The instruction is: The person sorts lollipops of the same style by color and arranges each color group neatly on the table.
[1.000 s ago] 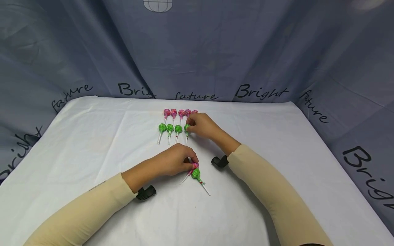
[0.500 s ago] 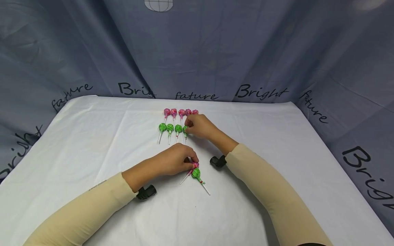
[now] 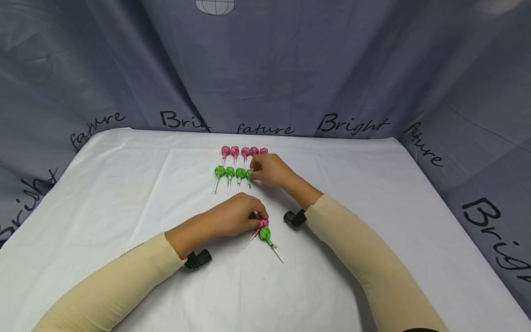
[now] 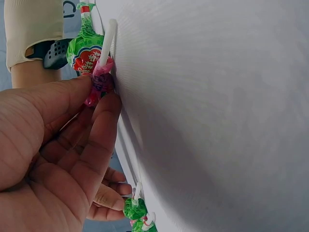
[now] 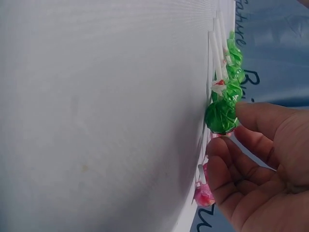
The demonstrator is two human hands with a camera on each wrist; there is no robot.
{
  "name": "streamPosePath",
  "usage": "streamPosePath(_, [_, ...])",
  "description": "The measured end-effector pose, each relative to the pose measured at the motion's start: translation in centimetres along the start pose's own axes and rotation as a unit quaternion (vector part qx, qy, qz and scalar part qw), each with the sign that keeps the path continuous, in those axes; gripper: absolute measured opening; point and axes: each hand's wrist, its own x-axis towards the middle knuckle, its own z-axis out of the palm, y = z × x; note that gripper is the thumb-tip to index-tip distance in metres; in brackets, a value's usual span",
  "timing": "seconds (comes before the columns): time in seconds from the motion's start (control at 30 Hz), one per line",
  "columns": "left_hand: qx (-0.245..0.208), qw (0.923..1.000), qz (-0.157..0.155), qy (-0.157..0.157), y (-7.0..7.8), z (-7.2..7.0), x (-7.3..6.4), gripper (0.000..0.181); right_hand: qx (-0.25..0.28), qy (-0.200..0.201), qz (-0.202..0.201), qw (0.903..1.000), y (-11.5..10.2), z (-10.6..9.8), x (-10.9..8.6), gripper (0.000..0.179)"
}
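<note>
My left hand (image 3: 238,216) pinches a pink-wrapped lollipop (image 4: 102,79) by its head between thumb and forefinger, low over the white cloth. Beside it lies a green lollipop (image 3: 264,234), its stick angled to the lower right. Farther back, my right hand (image 3: 271,170) holds the rightmost green lollipop (image 5: 222,117) of a row by its head, thumb on one side and forefinger close on the other. Its stick points toward the near side. More green lollipops (image 3: 229,172) lie to its left. Behind them runs a row of several pink lollipops (image 3: 234,151), the right ones partly hidden by the hand.
A white cloth (image 3: 166,175) covers the table. Grey-blue curtains (image 3: 257,69) with black lettering hang behind and at both sides. Black wrist cameras (image 3: 198,259) sit at both sleeve cuffs, low over the cloth.
My right hand has shifted slightly left, bringing its green lollipop closer to the neighbouring one in the row. The left hand and its pink lollipop have stayed in place.
</note>
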Motion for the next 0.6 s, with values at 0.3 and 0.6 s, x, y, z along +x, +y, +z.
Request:
streamPosePath(0.3, [-0.001, 1.0, 0.0, 0.0, -0.1, 0.2, 0.0, 0.008, 0.015, 0.002, -0.014, 0.9998, 0.0, -1.5, -1.5, 0.018])
streamPosePath(0.6, [-0.026, 0.9994, -0.022, -0.006, -0.2, 0.0, 0.0, 0.007, 0.05, 0.025, -0.018, 0.9983, -0.2, -3.1, -5.5, 0.014])
